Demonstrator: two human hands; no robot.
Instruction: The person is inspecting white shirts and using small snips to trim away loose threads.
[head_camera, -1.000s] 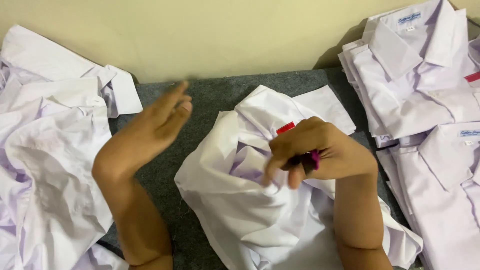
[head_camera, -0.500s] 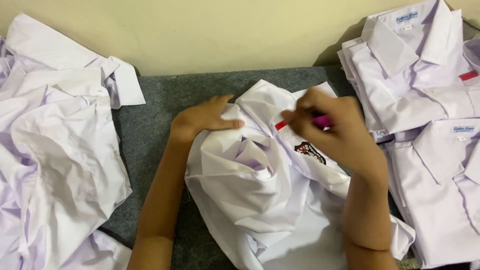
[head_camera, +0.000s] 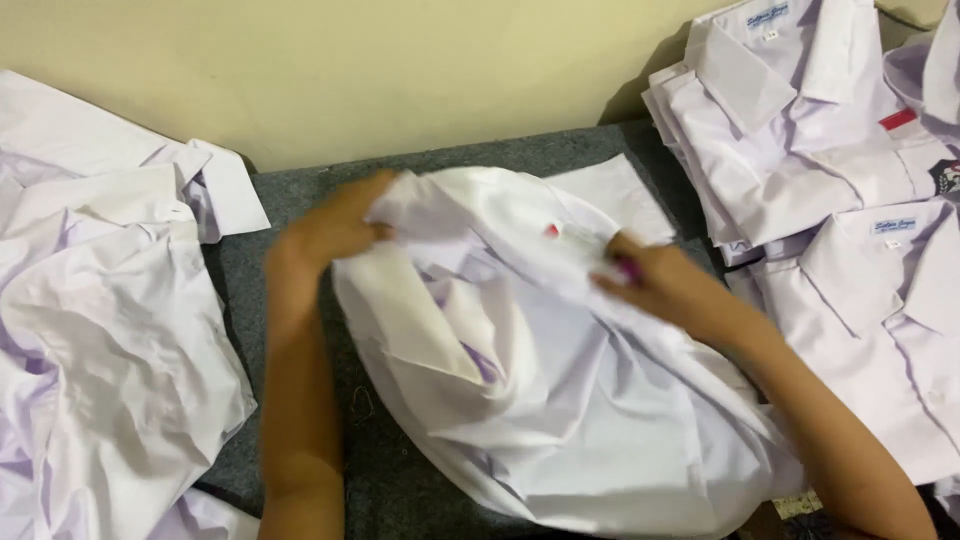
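Crumpled shirt (head_camera: 560, 400) on mat (head_camera: 400, 470), loose shirts (head_camera: 100, 340) left, folded shirts (head_camera: 830, 150) right

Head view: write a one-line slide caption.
Both hands, left hand and right hand, grip a crumpled white shirt on a grey mat, between loose shirts and folded shirts.

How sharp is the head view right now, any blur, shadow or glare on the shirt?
Head view: both hands, left and right, are motion-blurred at the crumpled white cotton shirt; folded white shirts stay sharp, casting a shadow on the beige wall; no glare.
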